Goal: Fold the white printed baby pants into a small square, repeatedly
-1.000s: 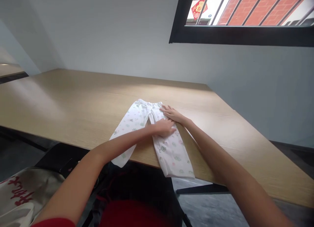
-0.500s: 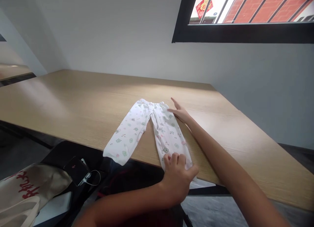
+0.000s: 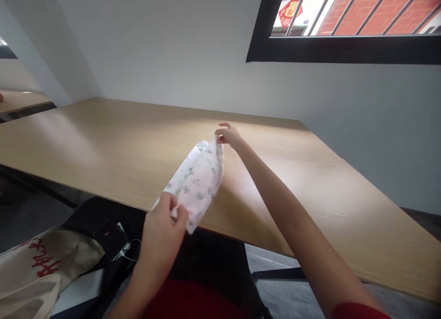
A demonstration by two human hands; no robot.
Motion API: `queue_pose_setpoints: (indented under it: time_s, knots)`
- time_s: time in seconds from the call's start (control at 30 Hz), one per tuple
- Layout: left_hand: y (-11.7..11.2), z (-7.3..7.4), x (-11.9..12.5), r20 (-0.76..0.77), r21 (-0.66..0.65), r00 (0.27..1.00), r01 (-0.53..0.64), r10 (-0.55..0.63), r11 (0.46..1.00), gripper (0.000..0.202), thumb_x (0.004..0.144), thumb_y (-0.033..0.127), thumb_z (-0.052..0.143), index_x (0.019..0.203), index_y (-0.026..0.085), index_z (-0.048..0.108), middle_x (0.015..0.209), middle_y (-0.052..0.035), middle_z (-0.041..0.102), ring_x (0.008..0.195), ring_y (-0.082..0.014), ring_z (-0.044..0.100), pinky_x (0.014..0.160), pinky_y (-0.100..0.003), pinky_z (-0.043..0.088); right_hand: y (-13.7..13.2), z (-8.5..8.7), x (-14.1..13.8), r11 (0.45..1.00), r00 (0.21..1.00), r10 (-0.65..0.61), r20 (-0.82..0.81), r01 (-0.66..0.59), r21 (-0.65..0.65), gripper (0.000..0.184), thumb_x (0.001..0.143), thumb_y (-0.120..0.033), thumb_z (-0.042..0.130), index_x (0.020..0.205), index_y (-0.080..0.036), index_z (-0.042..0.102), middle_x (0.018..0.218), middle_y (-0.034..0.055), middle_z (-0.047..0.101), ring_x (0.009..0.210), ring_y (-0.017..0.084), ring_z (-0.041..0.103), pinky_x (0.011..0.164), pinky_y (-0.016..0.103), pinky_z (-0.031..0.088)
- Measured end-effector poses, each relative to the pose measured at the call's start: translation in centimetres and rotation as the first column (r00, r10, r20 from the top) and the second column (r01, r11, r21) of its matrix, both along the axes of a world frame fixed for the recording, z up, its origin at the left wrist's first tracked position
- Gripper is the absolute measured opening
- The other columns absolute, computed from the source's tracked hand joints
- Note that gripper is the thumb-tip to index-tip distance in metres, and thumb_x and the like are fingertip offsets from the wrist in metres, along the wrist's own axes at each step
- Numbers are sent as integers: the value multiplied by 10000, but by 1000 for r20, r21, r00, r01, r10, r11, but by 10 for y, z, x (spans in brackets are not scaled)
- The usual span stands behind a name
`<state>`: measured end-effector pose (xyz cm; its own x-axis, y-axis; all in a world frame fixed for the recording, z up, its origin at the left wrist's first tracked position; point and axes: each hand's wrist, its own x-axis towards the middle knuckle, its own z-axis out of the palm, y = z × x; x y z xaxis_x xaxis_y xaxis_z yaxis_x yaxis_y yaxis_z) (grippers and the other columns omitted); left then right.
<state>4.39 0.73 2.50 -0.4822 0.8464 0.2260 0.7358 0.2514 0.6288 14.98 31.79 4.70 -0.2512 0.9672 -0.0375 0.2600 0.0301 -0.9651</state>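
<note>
A pair of small white printed pants lies on the wooden table, with the right leg turned over onto the left one. My left hand pinches the cuff end at the table's near edge. My right hand pinches the waistband end and holds it slightly off the table. Both hands are closed on the cloth.
A black chair or bag with a dark phone and a white cable sits below the table's near edge. A cream tote bag with red lettering lies at the lower left. A grey wall and a black-framed window stand behind the table.
Both hands took hold of the right pant leg, left at the cuff and right at the waistband, and swung it leftward over the other leg. One second ago they lay flat on it.
</note>
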Motion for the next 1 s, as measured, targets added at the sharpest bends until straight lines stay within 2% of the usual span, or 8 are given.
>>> queue_pose_setpoints:
  time_s: [0.1, 0.2, 0.37, 0.5, 0.67, 0.83, 0.9, 1.0]
  knots:
    - [-2, -7, -28, -212, -184, 975, -112, 72, 976, 75, 814, 209, 439, 853, 180, 496, 592, 9, 531, 563, -181, 535, 624, -316, 396, -6, -12, -44, 998, 989, 55, 140, -60, 32, 584, 701, -60, 511, 1257, -93, 336, 601, -15, 502, 492, 105, 497, 491, 214, 452]
    - [0, -24, -38, -491, -180, 871, -130, 25, 975, 278, 800, 135, 462, 1048, 220, 551, 926, -108, 605, 854, -287, 575, 798, -526, 364, -19, -43, -68, 995, 978, 70, 195, -83, 58, 610, 708, -87, 504, 1289, -104, 319, 637, 2, 530, 550, 137, 520, 518, 239, 444]
    - [-6, -52, -28, -562, -130, 783, 234, -266, 963, 386, 781, 55, 484, 1003, 342, 614, 1297, -63, 453, 1195, -339, 383, 923, -663, 200, -32, -80, -65, 883, 919, 87, 385, -250, 397, 572, 775, -133, 441, 1327, -167, 295, 818, 23, 580, 723, 143, 547, 661, 245, 444]
    - [1, -55, -16, -424, -117, 761, 491, -491, 863, 363, 803, 61, 424, 1025, 283, 605, 1288, -50, 463, 1241, -288, 350, 998, -590, 230, -26, -71, -42, 815, 862, 232, 451, -425, 394, 510, 821, -185, 449, 1315, -180, 326, 1006, 50, 589, 879, 150, 551, 773, 258, 442]
    - [102, -34, -33, -240, -218, 573, 755, -784, 618, 342, 895, 205, 312, 1173, 178, 510, 1303, -79, 462, 1158, -196, 461, 951, -336, 404, -45, -42, -6, 791, 765, 529, 368, -601, 111, 366, 922, -356, 320, 1178, -162, 496, 1224, 80, 502, 1018, 181, 533, 868, 300, 447]
    - [196, -33, -43, -255, -271, 517, 773, -817, 574, 404, 909, 248, 281, 1239, 89, 450, 1290, -136, 470, 1171, -228, 450, 978, -354, 364, -65, -46, 16, 661, 568, 530, 630, -742, 113, 446, 950, -386, 189, 1278, -206, 432, 1328, 58, 414, 1237, 231, 353, 1027, 408, 309]
    - [185, -42, -36, -280, -275, 480, 790, -831, 549, 423, 915, 272, 282, 1280, 100, 410, 1377, -118, 368, 1286, -238, 300, 1062, -389, 240, -55, -56, 15, 577, 454, 447, 771, -805, 140, 448, 942, -331, 208, 1321, -165, 381, 1377, 84, 342, 1291, 247, 255, 1058, 441, 238]
    - [123, -54, -26, -282, -299, 381, 837, -881, 458, 464, 936, 322, 228, 1370, 161, 263, 1450, -52, 229, 1344, -207, 162, 1101, -403, 140, -30, -67, 2, 531, 332, 306, 892, -837, 129, 479, 921, -259, 218, 1346, -68, 332, 1406, 149, 259, 1304, 289, 202, 1051, 485, 215]
